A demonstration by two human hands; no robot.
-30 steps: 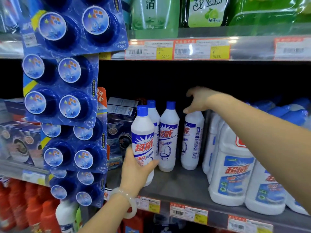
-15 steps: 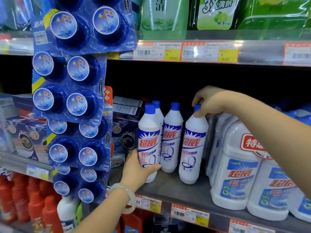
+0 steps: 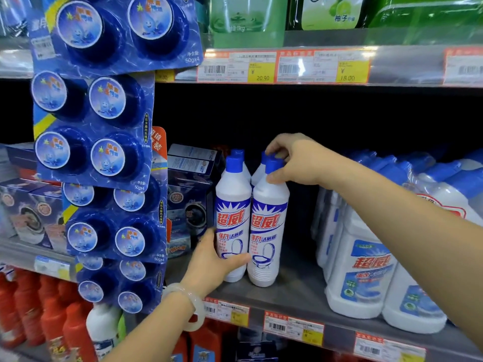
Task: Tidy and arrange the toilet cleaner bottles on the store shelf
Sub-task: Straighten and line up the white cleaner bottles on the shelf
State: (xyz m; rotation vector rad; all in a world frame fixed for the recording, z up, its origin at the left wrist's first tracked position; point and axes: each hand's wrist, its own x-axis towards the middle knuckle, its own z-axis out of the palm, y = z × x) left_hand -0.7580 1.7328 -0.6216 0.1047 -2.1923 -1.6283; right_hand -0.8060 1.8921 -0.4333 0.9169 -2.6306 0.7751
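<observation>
Supermarket shelving point(image 3: 300, 296) of grey metal, edged with red-and-yellow price tags point(image 3: 292, 328), held rows of cleaning products. At far left, blue blister cards of toilet blocks point(image 3: 94, 131) hung in a strip over the shelf front, covering part of the dark boxes point(image 3: 192, 194) behind them. A person's left hand point(image 3: 209, 265), a pale bangle point(image 3: 194, 307) at the wrist, was wrapped around the lower body of the front left toilet cleaner bottle point(image 3: 232, 220), white with a blue cap. Just beside it, touching, stood the front right bottle point(image 3: 269, 226), its cap pinched by the closed fingers of the right hand point(image 3: 295, 160). Two more blue caps showed directly behind the pair. Across a bare gap to the right stood large white jugs point(image 3: 366, 270) with blue caps, partly hidden by the right forearm. Green refill pouches point(image 3: 245, 19) lined the shelf above.
</observation>
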